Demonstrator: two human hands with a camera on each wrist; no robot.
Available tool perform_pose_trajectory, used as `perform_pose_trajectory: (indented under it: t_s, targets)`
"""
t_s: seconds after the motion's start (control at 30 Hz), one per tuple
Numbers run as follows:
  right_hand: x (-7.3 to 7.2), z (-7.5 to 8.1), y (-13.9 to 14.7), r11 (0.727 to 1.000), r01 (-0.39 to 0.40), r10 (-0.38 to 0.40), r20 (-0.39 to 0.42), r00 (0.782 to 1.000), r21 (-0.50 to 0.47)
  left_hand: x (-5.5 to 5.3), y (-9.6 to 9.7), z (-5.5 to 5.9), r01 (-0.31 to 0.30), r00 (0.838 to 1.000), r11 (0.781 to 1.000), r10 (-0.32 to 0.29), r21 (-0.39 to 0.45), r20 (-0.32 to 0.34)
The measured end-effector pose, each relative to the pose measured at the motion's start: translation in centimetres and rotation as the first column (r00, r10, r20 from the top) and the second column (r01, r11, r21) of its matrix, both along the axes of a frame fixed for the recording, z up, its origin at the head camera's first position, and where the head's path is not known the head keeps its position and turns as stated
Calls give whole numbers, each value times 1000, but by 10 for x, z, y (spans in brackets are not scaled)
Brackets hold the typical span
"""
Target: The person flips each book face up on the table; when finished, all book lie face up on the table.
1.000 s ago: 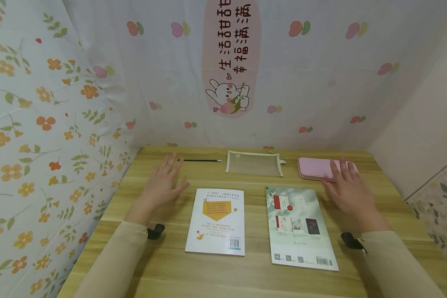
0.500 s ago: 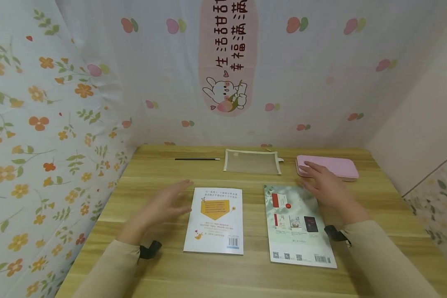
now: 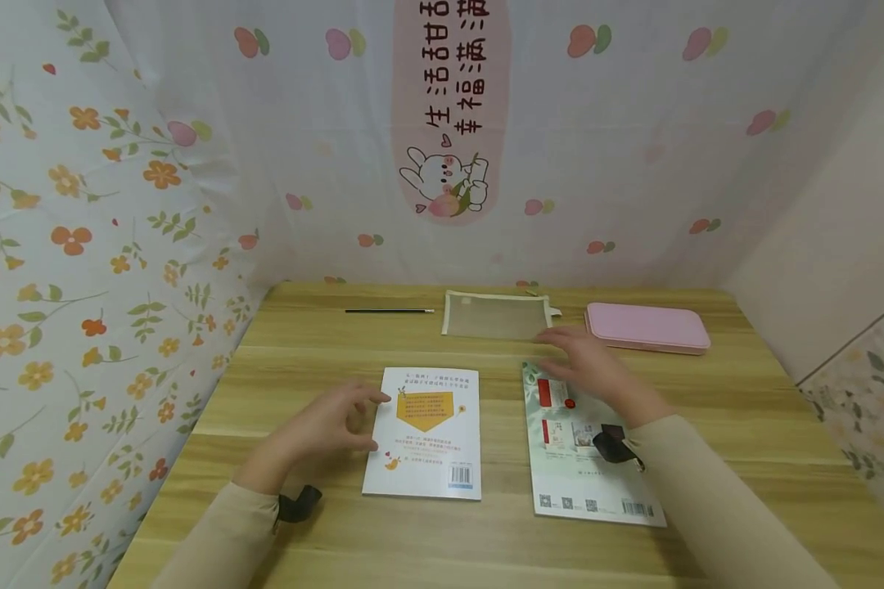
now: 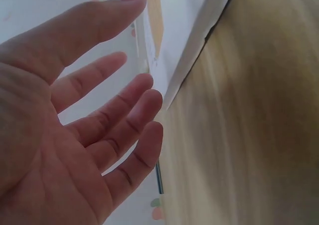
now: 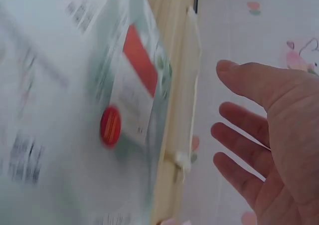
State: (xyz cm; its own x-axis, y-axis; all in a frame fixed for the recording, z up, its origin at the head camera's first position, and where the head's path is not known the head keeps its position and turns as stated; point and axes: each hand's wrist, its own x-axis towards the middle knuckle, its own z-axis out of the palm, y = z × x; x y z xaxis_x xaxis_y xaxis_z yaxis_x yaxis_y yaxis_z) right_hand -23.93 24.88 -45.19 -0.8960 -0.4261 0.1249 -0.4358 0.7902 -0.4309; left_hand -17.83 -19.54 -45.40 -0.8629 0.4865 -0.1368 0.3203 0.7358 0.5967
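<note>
My left hand (image 3: 320, 425) hovers at the left edge of a white book (image 3: 430, 474) with a yellow banner on its cover; in the left wrist view its fingers are loosely bent with nothing between them. My right hand (image 3: 589, 368) reaches over the top of a pale green magazine (image 3: 589, 483), its fingertips near the lower right corner of a mesh zip pouch (image 3: 495, 317). In the right wrist view that hand is relaxed and holds nothing. The right forearm hides part of the magazine's right side.
A pink case (image 3: 647, 327) lies at the back right of the wooden table (image 3: 412, 548). A dark pencil (image 3: 389, 311) lies at the back left, beside the pouch. Patterned cloth (image 3: 324, 164) hangs behind the table and along its left.
My right hand has left the pink case and moved left over the magazine toward the pouch. My left hand has come back from near the pencil to the white book's left edge.
</note>
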Motion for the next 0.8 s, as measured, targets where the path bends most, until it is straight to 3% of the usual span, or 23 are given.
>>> perform_pose_trajectory:
  t_s: [0.3,0.53,0.8]
  targets:
    - [-14,-6,-43,991,-135,136,66,989,-11,10,-4,-7,34,999,999,-33,-11,7]
    - [-16,-15,-76,982,-186,183,141,973,15,22,-2,-8,38,999,998,-37,-41,13]
    - [-19,-17,-89,975,-223,216,171,961,22,25,-2,-13,88,996,994,-89,-59,-7]
